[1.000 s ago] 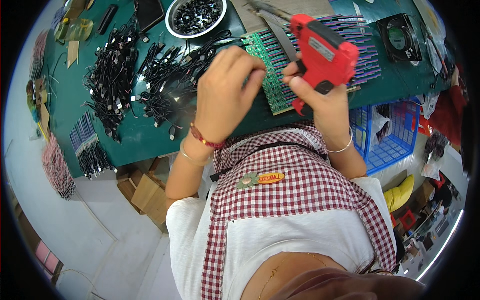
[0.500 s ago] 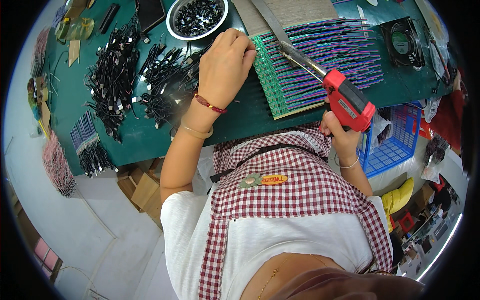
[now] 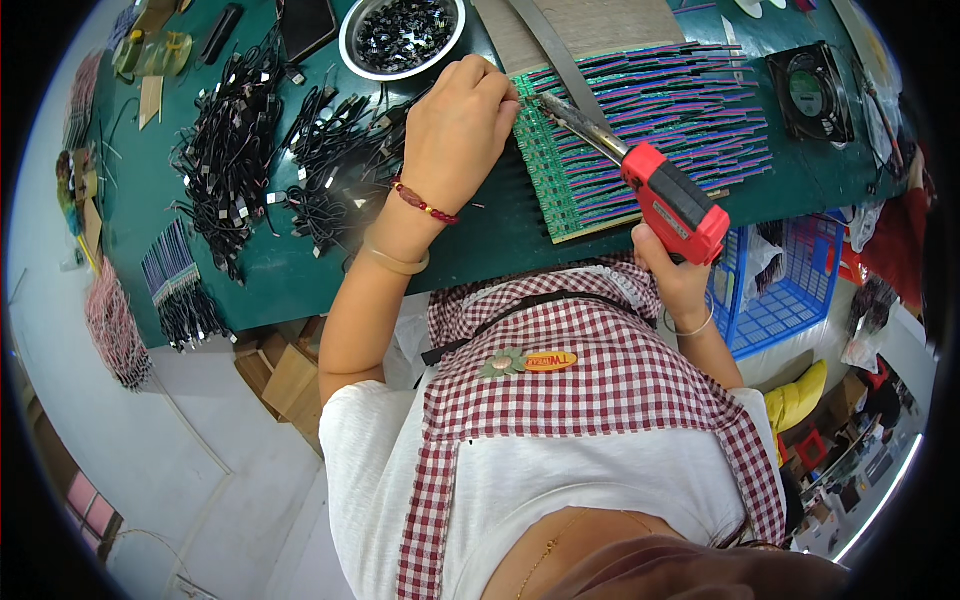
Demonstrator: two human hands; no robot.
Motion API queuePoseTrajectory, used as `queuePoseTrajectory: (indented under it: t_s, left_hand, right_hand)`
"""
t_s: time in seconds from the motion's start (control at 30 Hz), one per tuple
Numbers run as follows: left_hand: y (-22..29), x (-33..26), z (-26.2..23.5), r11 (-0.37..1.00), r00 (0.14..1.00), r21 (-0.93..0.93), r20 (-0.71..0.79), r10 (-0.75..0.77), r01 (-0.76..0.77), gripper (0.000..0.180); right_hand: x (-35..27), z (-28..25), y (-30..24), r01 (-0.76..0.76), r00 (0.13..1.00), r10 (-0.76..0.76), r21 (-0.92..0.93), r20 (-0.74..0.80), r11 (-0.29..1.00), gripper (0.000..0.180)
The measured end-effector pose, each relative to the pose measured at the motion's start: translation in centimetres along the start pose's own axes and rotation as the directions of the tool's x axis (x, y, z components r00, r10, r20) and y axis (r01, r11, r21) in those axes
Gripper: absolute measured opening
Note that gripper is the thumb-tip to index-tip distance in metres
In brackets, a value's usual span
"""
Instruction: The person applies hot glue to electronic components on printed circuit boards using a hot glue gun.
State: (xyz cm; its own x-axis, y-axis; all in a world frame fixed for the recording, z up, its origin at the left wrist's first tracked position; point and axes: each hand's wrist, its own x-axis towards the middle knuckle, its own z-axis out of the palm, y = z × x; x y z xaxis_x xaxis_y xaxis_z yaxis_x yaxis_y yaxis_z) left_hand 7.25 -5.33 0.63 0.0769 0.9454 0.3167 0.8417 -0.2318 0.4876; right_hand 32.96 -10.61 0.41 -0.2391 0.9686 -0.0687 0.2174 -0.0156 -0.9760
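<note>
My right hand [image 3: 668,275] is wrapped round the handle of a red and black soldering gun [image 3: 680,205]. The metal tip points up and left, close to the fingertips of my left hand [image 3: 458,125]. Those left fingers are pinched together at the top left corner of a green circuit board panel [image 3: 550,180]; what they hold is hidden. Rows of thin blue, pink and black wires [image 3: 670,112] run rightward from the panel. A flat metal strip [image 3: 556,55] lies slantwise across the panel's top part and the brown board [image 3: 630,25] behind it.
Left of my left hand lie bundles of black cables [image 3: 230,150] with metal plugs. A metal bowl [image 3: 347,48] of small black parts stands behind it. A black fan [image 3: 808,95] sits at the right, above a blue crate [image 3: 790,300] beside the green table [image 3: 300,290].
The soldering gun has moved left with my right hand, bringing its tip nearer my left fingertips. My left hand stays pinched at almost the same spot.
</note>
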Motion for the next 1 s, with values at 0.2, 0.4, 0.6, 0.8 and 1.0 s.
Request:
queuePoseTrajectory:
  t_s: [0.2,0.4,0.6,0.8,1.0]
  left_hand:
    - [-0.1,0.1,-0.1,1.0,1.0,-0.004,0.007,0.001,-0.001,0.008]
    - [-0.1,0.1,0.0,1.0,1.0,0.003,-0.001,0.01,-0.01,0.008]
    - [-0.1,0.2,-0.2,1.0,1.0,0.001,0.014,0.012,-0.012,0.008]
    - [-0.5,0.9,-0.8,0.997,0.994,0.047,0.096,0.061,-0.065,0.008]
    - [-0.6,1.3,-1.0,0.994,0.987,0.052,0.138,0.086,-0.094,0.007]
  right_hand:
    - [-0.1,0.1,-0.1,0.027,1.0,-0.027,-0.018,0.001,0.999,0.017]
    - [-0.8,-0.2,0.0,-0.122,0.99,0.126,0.063,-0.067,0.991,0.025]
    - [-1.0,-0.7,0.5,0.016,1.0,-0.015,-0.032,0.018,0.999,0.03]
    - [-1.1,-0.6,0.5,-0.012,1.0,0.012,-0.012,0.008,1.0,0.023]
    - [-0.9,-0.5,0.3,-0.019,1.0,0.019,-0.024,0.021,1.0,0.016]
